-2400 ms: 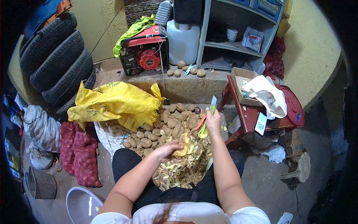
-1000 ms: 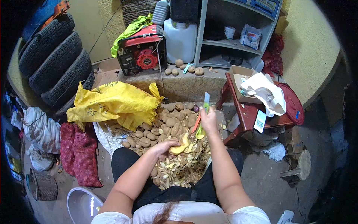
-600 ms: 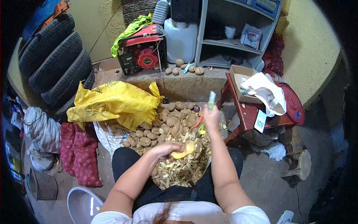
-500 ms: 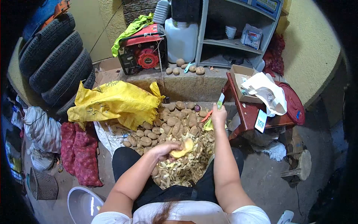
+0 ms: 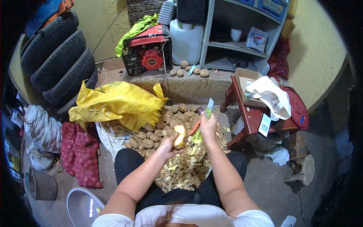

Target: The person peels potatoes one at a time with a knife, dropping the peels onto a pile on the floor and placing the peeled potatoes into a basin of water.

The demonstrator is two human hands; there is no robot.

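Observation:
My left hand (image 5: 166, 148) is closed around a peeled, pale yellow potato (image 5: 180, 137), held up above the pile. Just right of it, my right hand (image 5: 208, 128) grips a knife (image 5: 210, 104) with a green handle, its blade pointing up and away from me. Between my knees lies a heap of potato peelings (image 5: 177, 174). Unpeeled brown potatoes (image 5: 148, 143) spread beyond it. Beside my right hand are an orange-red strip-like thing (image 5: 195, 128) and a yellow-green thing (image 5: 197, 137), neither clear in kind. A red onion (image 5: 200, 111) shows behind the knife.
A yellow sack (image 5: 113, 108) lies over the pile's far left. Red mesh bags (image 5: 86, 159) and a pale basin (image 5: 81, 206) stand at my left. On the right is a red wooden table (image 5: 247, 121) with a box (image 5: 247, 85) and a phone (image 5: 264, 125). A generator (image 5: 147, 53) stands behind a ledge.
My right hand has come down and left with the knife, closer to the potato. My left hand has lifted the potato and turned it more upright.

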